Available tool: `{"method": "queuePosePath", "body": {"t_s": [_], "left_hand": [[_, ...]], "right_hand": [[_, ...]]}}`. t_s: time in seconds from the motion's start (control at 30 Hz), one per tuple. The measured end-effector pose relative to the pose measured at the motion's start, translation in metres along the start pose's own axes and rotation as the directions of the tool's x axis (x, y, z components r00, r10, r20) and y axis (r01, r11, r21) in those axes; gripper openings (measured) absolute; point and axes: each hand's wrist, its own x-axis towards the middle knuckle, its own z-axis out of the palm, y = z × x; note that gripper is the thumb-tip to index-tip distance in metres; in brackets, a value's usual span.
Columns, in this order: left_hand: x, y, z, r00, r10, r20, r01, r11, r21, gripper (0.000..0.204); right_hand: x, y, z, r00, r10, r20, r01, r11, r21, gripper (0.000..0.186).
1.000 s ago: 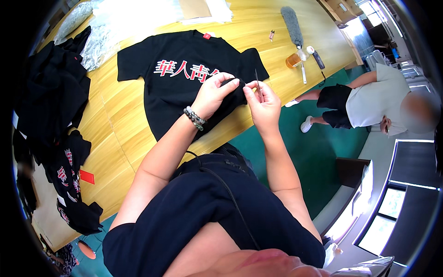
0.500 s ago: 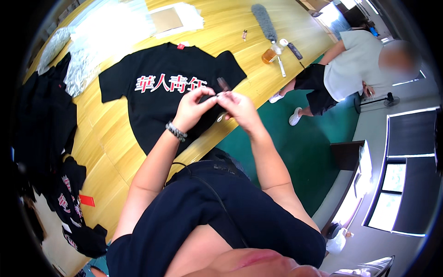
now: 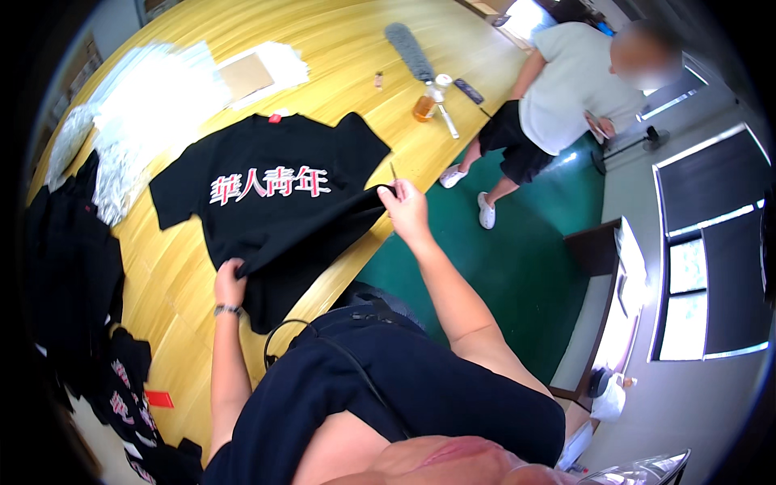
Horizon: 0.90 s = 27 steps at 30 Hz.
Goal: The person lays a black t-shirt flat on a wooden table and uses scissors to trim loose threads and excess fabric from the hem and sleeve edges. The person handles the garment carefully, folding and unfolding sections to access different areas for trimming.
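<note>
A black T-shirt (image 3: 267,222) with a red and white print across the chest lies front up on the wooden table, collar away from me. My left hand (image 3: 231,283) pinches its left edge near the hem. My right hand (image 3: 406,212) is closed on the right side and holds it up, so the lower part of the shirt is lifted into a slanting fold. From the top of the right hand pokes the thin dark tip of a small tool (image 3: 394,170); its rest is hidden by the fingers.
Clear plastic bags (image 3: 162,89) and a brown card (image 3: 245,78) lie at the far left. Black garments (image 3: 73,267) are heaped along the left. A grey duster (image 3: 409,52) and an amber bottle (image 3: 423,107) are farther back. Another person (image 3: 574,89) stands at the right.
My hands were together over the shirt's right side. Now they are apart, the left at the shirt's left edge, the right on its right side, and the lower cloth is lifted.
</note>
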Motion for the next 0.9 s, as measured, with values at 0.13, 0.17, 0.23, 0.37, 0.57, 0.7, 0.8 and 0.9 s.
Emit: {"method": "queuePosePath", "body": {"t_s": [0.13,0.17,0.23,0.37,0.57,0.7,0.8,0.9], "left_hand": [[-0.045,-0.038,0.0,0.951,-0.305,-0.055,0.306,0.952,0.01,0.021],[-0.058,-0.051,0.007,0.948,-0.302,-0.103,0.3,0.953,-0.042,0.017],[-0.078,-0.063,0.016,0.921,-0.386,-0.051,0.369,0.907,-0.201,0.013],[-0.108,-0.084,0.021,0.82,-0.549,0.161,0.569,0.753,-0.332,0.017],[-0.121,-0.036,-0.025,0.746,-0.412,0.523,0.655,0.594,-0.467,0.022],[-0.135,-0.03,-0.035,0.702,-0.453,0.55,0.708,0.358,-0.609,0.019],[-0.148,-0.046,-0.029,0.734,-0.363,0.574,0.679,0.361,-0.64,0.01],[-0.153,-0.052,-0.013,0.739,-0.32,0.594,0.674,0.314,-0.669,0.007]], "right_hand": [[0.015,0.041,-0.01,0.981,-0.176,-0.081,0.134,0.919,-0.371,0.022],[0.014,0.044,-0.01,0.951,-0.299,-0.086,0.23,0.862,-0.452,0.022],[-0.001,0.033,-0.009,0.975,-0.222,0.014,0.212,0.911,-0.353,0.021],[-0.053,-0.008,-0.014,0.7,0.29,0.653,-0.261,0.955,-0.143,0.018],[-0.071,-0.001,-0.031,0.652,0.096,0.752,-0.383,0.898,0.217,0.027],[-0.062,0.058,-0.019,0.765,0.286,0.578,-0.358,0.934,0.012,0.028],[-0.058,0.091,0.001,0.844,0.374,0.385,-0.375,0.924,-0.077,0.024],[-0.051,0.12,0.017,0.856,0.323,0.404,-0.229,0.937,-0.265,0.022]]}}
